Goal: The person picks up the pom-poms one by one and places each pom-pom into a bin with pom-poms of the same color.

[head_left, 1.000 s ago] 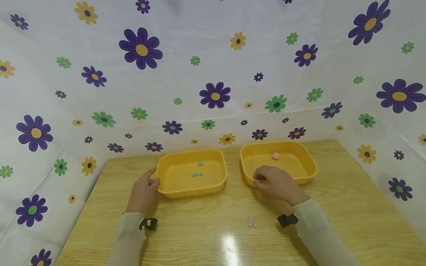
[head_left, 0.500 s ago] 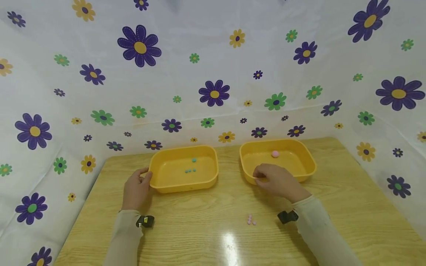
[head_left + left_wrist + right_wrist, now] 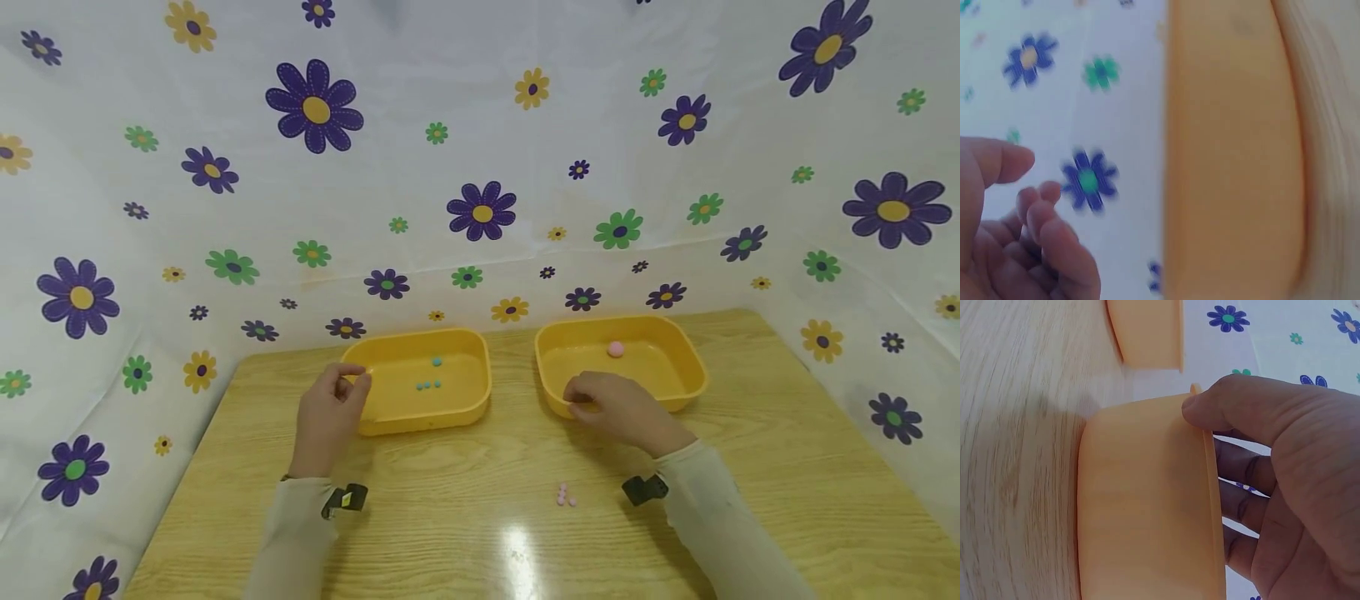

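Two yellow plastic trays stand side by side on the table. My right hand (image 3: 621, 410) pinches the near rim of the right tray (image 3: 663, 371); in the right wrist view the thumb (image 3: 1200, 412) lies outside the wall and the fingers (image 3: 1241, 506) inside. One pink ball (image 3: 616, 349) rests in that tray. At the left tray (image 3: 427, 421), my left hand (image 3: 327, 421) hovers by the left end, overlapping it in the head view. Its thumb and fingers are apart and loosely bent, with nothing between them. Several small blue-green balls (image 3: 427, 385) lie inside the left tray.
Several tiny pink balls (image 3: 562, 495) lie on the wooden table (image 3: 450, 517), in front of the right tray. A white flower-print cloth (image 3: 405, 175) hangs behind the trays and along both sides.
The left hand shifted the left tray leftward and slightly back, then let go and rose over its left end. The right hand keeps its pinch on the right tray.
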A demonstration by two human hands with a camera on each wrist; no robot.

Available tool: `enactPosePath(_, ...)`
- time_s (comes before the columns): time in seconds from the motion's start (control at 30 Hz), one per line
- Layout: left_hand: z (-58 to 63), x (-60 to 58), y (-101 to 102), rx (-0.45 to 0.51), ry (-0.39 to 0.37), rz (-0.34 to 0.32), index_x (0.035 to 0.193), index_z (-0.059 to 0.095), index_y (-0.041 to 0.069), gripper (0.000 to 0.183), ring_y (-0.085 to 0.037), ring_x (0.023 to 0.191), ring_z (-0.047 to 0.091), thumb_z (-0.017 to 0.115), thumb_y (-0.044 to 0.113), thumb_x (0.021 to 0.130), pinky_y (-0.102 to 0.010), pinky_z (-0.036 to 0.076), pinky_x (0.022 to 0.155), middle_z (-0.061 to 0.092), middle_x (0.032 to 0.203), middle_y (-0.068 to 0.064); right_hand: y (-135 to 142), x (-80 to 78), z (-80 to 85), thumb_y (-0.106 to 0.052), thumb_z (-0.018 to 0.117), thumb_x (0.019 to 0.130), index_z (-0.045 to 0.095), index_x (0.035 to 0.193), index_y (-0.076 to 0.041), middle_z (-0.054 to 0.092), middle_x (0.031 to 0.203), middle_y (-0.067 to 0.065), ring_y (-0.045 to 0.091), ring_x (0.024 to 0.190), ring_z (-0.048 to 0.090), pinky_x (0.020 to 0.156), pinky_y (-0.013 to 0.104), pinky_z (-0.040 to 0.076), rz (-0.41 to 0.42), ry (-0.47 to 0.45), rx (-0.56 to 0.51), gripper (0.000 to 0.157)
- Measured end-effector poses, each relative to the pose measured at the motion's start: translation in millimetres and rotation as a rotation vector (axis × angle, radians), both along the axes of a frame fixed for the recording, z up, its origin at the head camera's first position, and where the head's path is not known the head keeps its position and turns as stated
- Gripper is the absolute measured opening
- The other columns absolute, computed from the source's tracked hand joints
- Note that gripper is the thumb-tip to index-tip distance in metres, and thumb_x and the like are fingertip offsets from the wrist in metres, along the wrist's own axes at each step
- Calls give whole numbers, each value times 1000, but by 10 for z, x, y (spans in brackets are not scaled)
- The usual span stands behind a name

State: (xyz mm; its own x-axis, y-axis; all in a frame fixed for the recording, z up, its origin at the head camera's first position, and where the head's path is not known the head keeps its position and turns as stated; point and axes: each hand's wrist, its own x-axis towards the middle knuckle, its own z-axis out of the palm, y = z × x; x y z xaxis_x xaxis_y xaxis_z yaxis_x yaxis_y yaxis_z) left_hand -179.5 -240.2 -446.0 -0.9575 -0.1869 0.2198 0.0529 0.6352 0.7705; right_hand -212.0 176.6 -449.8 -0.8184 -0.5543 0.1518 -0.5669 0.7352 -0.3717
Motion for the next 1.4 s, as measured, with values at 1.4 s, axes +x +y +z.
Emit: enactPosePath(1.4,-713,-24,1687,876,-411,-444,108,62,-4,28,-12,75,66,61,24,107,-27,60,68,66,86,-4,-320,154,-88,-8,72,97,72,113,-12,69,103,-1,12,89,64,81,30,57,208,133,-48,17)
